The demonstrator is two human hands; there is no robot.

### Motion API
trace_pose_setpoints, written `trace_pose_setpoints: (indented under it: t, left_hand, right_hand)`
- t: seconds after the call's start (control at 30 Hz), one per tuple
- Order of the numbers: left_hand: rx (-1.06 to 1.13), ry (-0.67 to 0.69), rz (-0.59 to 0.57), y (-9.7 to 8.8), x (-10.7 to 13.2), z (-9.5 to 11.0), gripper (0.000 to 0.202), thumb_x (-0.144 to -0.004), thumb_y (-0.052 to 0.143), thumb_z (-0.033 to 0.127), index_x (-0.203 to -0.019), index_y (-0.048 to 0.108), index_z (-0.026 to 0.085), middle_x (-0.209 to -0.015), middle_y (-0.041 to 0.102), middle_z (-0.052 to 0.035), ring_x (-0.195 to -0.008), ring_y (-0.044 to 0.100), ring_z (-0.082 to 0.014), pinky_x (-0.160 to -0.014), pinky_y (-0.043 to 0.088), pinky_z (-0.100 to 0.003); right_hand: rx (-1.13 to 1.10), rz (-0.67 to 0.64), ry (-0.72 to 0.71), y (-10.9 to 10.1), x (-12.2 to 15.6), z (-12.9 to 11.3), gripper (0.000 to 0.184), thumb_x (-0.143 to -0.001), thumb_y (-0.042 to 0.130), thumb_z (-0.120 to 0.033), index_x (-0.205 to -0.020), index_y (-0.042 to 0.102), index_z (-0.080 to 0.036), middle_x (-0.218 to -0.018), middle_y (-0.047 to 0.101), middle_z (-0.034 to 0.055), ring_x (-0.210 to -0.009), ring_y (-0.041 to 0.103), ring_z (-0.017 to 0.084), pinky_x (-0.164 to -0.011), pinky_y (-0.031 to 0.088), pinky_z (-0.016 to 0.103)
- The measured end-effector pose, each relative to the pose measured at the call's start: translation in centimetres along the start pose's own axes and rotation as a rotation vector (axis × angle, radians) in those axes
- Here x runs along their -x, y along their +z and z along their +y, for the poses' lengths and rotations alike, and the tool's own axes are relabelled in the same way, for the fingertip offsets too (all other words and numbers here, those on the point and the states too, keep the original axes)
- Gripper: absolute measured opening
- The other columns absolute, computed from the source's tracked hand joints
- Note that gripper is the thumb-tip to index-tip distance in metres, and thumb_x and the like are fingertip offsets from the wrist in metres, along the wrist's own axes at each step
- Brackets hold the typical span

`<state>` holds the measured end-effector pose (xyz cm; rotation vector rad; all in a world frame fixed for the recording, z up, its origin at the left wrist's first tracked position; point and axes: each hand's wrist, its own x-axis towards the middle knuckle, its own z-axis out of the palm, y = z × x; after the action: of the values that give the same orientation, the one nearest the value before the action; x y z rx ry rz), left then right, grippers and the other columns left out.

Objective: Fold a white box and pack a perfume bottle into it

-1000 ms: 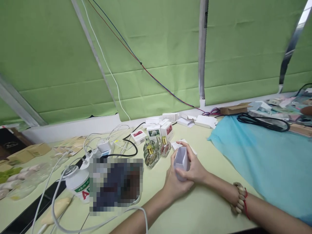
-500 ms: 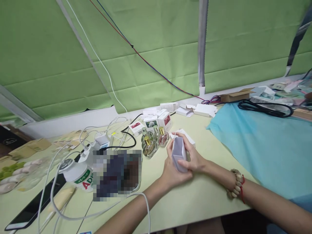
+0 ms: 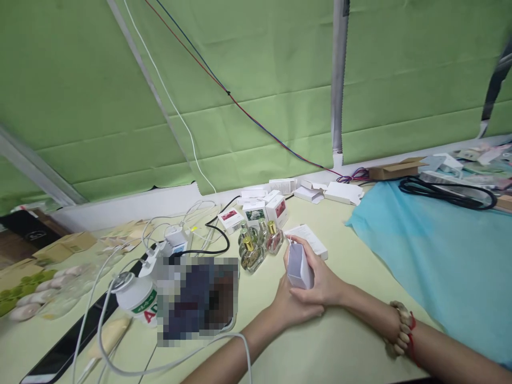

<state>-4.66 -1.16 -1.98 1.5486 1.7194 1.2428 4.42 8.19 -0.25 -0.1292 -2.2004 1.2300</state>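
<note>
Hands meet over pale yellow-green tabletop, green fabric panels behind. Right hand clamped round small white cardboard box, fingers wrapped over its side; left hand cups it from below (box upright, open end up). Gold-capped glass perfume bottles just beside; blue cloth right.

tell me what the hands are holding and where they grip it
Both hands hold one small white box. The right hand wraps its right side, and the left hand cups its lower end from beneath.
</note>
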Motion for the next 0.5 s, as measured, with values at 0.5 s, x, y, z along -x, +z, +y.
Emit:
trace_pose_setpoints:
  t: [0.5]
  left_hand:
    - [0.285,-0.171,0.29,-0.2,0.5,1.5,0.095,-0.057,0.077,0.026,-0.132,0.018,0.023,-0.125,0.04,-0.0149,-0.104,0.053,-0.0242,-0.086,0.048,-0.034]
  right_hand:
    - [-0.003,0.436,-0.245,0.6,-0.1,-0.3,0.083,-0.065,0.062,-0.026,-0.133,0.015,-0.02,-0.102,0.044,0.0064,-0.097,0.052,0.015,-0.085,0.044,0.024]
